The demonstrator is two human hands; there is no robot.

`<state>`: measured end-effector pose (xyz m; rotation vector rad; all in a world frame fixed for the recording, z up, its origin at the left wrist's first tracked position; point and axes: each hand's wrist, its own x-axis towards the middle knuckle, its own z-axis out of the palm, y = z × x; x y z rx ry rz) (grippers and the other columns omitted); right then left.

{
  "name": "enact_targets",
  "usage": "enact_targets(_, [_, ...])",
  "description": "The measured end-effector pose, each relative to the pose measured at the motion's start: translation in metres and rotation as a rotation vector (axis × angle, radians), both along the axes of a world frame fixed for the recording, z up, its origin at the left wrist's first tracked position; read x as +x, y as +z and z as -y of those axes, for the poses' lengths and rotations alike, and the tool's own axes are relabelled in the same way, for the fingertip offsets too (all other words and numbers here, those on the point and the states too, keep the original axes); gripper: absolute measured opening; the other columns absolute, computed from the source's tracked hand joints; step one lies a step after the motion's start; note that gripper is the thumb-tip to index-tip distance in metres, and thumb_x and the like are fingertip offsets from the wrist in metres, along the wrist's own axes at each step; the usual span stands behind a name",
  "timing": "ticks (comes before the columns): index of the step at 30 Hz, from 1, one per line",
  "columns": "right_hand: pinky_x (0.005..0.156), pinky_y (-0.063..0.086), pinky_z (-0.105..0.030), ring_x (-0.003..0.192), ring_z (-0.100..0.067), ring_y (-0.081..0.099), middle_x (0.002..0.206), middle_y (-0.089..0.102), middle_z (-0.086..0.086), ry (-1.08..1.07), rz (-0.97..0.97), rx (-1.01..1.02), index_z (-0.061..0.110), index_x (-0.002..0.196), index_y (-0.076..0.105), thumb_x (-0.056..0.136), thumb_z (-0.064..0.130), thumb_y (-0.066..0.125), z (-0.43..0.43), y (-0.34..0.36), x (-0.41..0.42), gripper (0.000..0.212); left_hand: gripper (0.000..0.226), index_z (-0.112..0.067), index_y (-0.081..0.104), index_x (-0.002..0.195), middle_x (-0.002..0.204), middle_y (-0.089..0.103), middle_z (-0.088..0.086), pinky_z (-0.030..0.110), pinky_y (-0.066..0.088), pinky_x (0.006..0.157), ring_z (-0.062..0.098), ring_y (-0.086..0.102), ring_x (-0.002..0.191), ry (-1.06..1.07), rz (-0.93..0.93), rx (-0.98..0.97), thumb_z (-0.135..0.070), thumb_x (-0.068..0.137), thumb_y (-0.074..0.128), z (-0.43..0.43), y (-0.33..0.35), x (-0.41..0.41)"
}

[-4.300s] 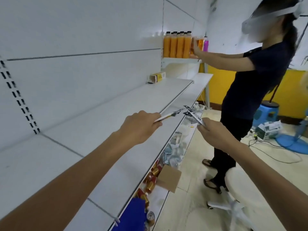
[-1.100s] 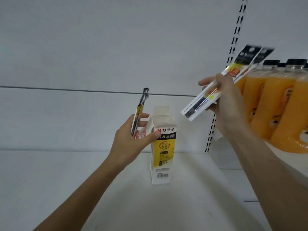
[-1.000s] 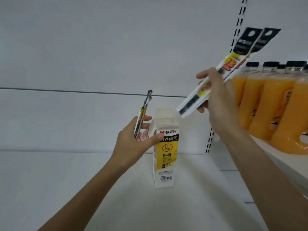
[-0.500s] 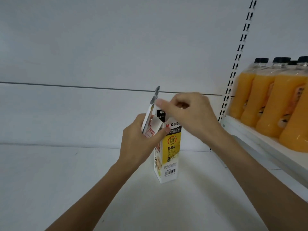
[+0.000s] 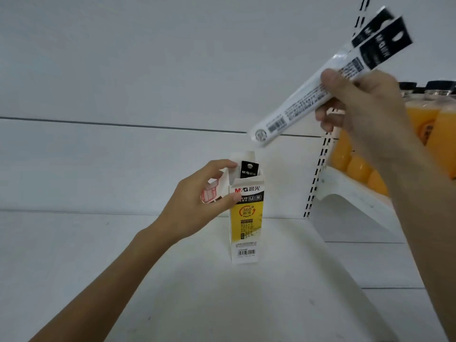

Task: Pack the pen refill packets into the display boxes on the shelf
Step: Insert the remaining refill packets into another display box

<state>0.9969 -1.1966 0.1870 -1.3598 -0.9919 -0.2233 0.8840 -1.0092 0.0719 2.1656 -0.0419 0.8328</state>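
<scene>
- My left hand (image 5: 197, 206) grips the upright display box (image 5: 246, 225) at its open top, on the white shelf (image 5: 148, 280).
- One refill packet (image 5: 249, 170) stands inside it.
- My right hand (image 5: 365, 107), raised to the right, pinches two tilted packets (image 5: 308, 99).
- Far right: juice bottles (image 5: 431, 124).

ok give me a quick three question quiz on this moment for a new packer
1. True or false: the display box stands upright on the shelf with one packet poking out of its open top.
2. How many refill packets does the right hand hold above the box? A) none B) two C) five
3. Fill in: the left hand grips the box near its ____ (top or base).
Key: 1 true; 2 B; 3 top.
</scene>
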Motion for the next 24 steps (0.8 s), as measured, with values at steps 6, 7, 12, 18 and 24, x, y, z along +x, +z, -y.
enact_targets(6, [0.046,0.044,-0.018,0.054,-0.008,0.053,0.069,0.069,0.006,0.092,0.093,-0.131,0.011,0.076,0.062,0.083,0.029,0.055,0.002,-0.014,0.002,0.020,0.027,-0.051,0.046,0.105,0.109,0.058,-0.021,0.014,0.046,0.072,0.004,0.056,0.097,-0.057,0.020,0.125,-0.048,0.080,0.055,0.000,-0.005,0.003])
enact_targets(7, [0.045,0.043,-0.018,0.053,-0.008,0.052,0.069,0.068,0.004,0.110,0.104,-0.148,0.011,0.077,0.063,0.083,0.029,0.054,0.001,-0.015,0.002,0.021,0.027,-0.052,0.045,0.106,0.110,0.057,-0.022,0.012,0.047,0.071,0.002,0.056,0.097,-0.068,0.012,0.118,-0.050,0.081,0.056,0.001,-0.004,0.003])
enact_targets(12, [0.044,0.039,-0.017,0.051,-0.009,0.047,0.077,0.059,-0.019,0.152,0.116,-0.221,0.010,0.078,0.064,0.080,0.032,0.054,-0.003,-0.019,0.001,0.024,0.049,-0.049,0.035,0.110,0.106,0.054,-0.023,0.008,0.048,0.069,-0.003,0.058,0.091,-0.052,-0.020,0.011,-0.054,0.066,0.056,0.005,-0.004,0.005])
enact_targets(18, [0.063,0.046,-0.021,0.065,-0.004,0.058,0.071,0.065,0.012,-0.017,0.301,-0.848,0.024,0.073,0.065,0.083,0.034,0.065,-0.021,-0.039,0.005,0.014,0.050,-0.039,0.040,0.113,0.108,0.054,-0.020,0.004,0.043,0.070,-0.009,0.053,0.092,-0.015,-0.010,0.029,-0.055,0.068,0.055,0.010,-0.007,0.009])
enact_targets(24, [0.087,0.049,-0.025,0.101,-0.001,0.058,0.110,0.063,0.010,0.108,-0.025,-0.383,0.030,0.113,0.055,0.064,0.048,0.073,-0.018,-0.087,0.011,0.055,0.038,-0.036,0.046,0.108,0.108,0.057,-0.018,0.009,0.047,0.071,0.001,0.058,0.093,0.017,0.038,-0.159,-0.041,0.075,0.062,0.002,-0.015,0.012])
